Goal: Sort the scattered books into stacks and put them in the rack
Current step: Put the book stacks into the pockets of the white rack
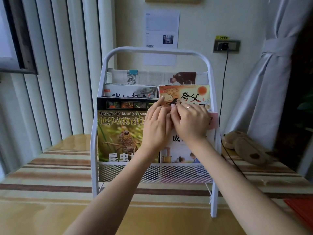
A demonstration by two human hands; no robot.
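Observation:
A white metal rack (pixel 156 50) stands on the table in front of me, with books in its tiers. In the lowest mesh pocket, an insect encyclopedia (pixel 118 133) stands on the left and a white picture book (pixel 179 150) on the right. Behind them sit an orange-covered book (pixel 189 94) and a grey-white one (pixel 130 92). Papers with a blue clip (pixel 152 77) fill the top tier. My left hand (pixel 157 126) and my right hand (pixel 189 121) meet at the upper edge of the white picture book, fingers bent onto it. Their grip is partly hidden.
The table carries a striped cloth (pixel 50 167). A brown plush toy (pixel 245 146) lies right of the rack beside a black cable (pixel 225 99) running up to a wall socket. A red object (pixel 301 211) sits at the right edge. Vertical blinds hang at left, a tied curtain at right.

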